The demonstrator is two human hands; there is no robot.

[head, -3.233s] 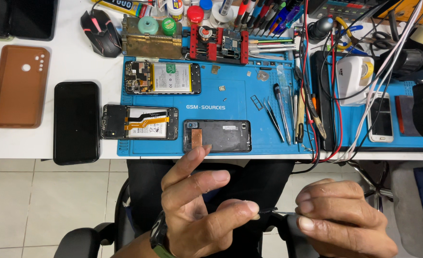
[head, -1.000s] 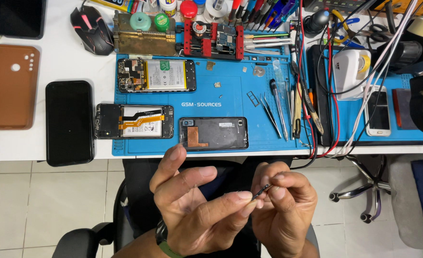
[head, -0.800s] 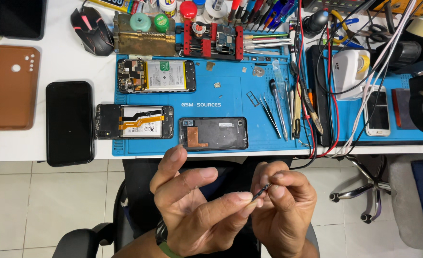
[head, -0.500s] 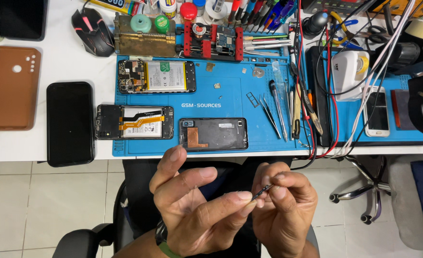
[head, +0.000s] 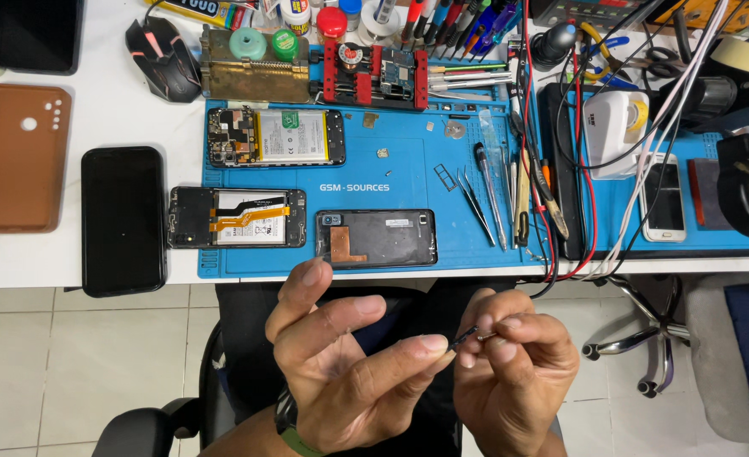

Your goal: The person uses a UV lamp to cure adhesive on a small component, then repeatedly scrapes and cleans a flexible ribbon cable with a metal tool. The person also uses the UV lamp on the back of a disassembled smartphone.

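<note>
Head view: hands (head: 425, 372) pinch thin dark strip (head: 462, 337), tilted up-right.

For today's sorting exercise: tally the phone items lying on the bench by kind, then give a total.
Opened phone bodies: 3
Black phone, screen dark: 1
White phone: 1
Brown back cover: 1
Total: 6

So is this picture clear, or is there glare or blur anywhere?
Head view: even, bright light, soft shadows. The blue mat and opened phones are sharp. Faint sheen on the black phone. The left hand and right hand are sharp, but the small dark part they pinch is too tiny to identify.
</note>
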